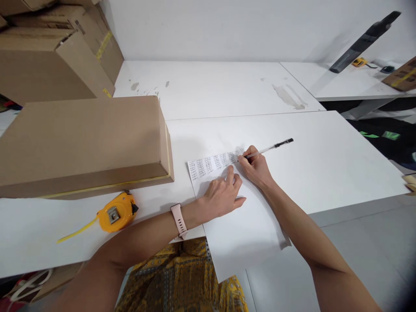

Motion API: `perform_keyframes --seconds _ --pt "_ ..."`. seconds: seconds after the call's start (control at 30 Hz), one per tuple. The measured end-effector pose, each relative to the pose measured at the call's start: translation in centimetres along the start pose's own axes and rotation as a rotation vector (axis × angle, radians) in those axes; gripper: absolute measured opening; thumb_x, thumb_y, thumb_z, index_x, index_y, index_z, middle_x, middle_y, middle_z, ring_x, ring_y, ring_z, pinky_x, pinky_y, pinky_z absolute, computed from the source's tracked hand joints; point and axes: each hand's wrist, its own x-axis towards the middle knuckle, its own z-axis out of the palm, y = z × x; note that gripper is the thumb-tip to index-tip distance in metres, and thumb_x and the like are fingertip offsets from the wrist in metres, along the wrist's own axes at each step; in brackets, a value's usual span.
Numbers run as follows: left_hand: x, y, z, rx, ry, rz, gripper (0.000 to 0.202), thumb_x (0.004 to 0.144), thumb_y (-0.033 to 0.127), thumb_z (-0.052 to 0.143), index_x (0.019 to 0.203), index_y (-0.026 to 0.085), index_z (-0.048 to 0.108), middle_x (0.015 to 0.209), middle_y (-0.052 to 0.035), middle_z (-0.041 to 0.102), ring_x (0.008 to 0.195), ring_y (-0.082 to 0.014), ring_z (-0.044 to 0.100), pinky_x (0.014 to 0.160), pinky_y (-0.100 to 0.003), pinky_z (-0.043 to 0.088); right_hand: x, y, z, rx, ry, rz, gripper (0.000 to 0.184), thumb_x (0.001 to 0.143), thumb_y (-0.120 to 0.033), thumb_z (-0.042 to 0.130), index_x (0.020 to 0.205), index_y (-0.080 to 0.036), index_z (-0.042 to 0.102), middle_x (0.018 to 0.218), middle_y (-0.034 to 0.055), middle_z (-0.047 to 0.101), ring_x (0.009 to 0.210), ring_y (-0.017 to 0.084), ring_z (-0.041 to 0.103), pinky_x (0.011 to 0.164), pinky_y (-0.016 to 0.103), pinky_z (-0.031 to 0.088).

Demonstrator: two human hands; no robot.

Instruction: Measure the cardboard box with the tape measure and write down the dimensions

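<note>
A white sheet of paper [238, 245] lies at the table's front edge, its lower part hanging over. Columns of small handwriting run along its top, too small to read. My right hand [256, 167] is closed around a clear pen with a black cap end [268, 148], its tip at the rightmost column. My left hand [224, 193] rests on the paper below the writing, fingers partly spread and holding nothing. A pink watch band [179, 220] is on my left wrist.
A closed cardboard box [81, 138] stands on the white table [308, 160] at the left. Before it lies a yellow tape measure [117, 211], tape partly out. More boxes [42, 60] are stacked behind. A dark roll [364, 43] and another tape measure [360, 62] are at the far right.
</note>
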Motion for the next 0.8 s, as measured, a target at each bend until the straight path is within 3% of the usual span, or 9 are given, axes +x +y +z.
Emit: perform_keyframes --seconds 0.8 --pt "0.01 0.01 0.35 -0.006 0.007 0.008 0.066 0.1 0.054 0.048 0.144 0.004 0.046 0.158 -0.0329 0.035 0.092 -0.0304 0.073 0.07 -0.039 0.059 0.0 0.24 -0.02 -0.03 0.011 -0.002 0.018 0.082 -0.027 0.06 0.073 -0.024 0.045 0.056 -0.0077 0.044 0.052 0.01 0.037 0.051 0.027 0.029"
